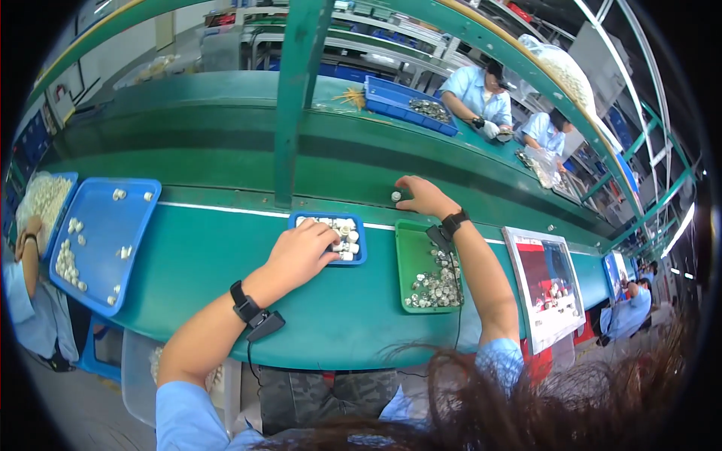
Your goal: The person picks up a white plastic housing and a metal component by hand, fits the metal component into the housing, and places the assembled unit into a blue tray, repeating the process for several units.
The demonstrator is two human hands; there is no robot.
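- A single small round white piece (396, 196) is seen on the green belt (346, 177) beyond the table (203, 270), just left of the right hand (427, 198); no clear long axis is shown by it.
- The right hand is much the nearer; its thumb and fingers are spread apart, with the piece lying at their opening. No grip is seen, though whether it is touched cannot be told.
- The left hand (301, 246) is laid over the small blue tray (364, 242), its fingers curled among white parts (350, 236); whether one is held cannot be told.
- The blue tray's long axis is set left to right; that of the green tray (410, 248), to its right, is pointed away from the body.
- The green tray's right side is crossed by the right forearm, and a framed panel (543, 323) is placed farther right.
- Bare table is left between the small tray and the large blue tray (105, 218); bare belt is left around the piece, bounded leftward by a green post (297, 113).
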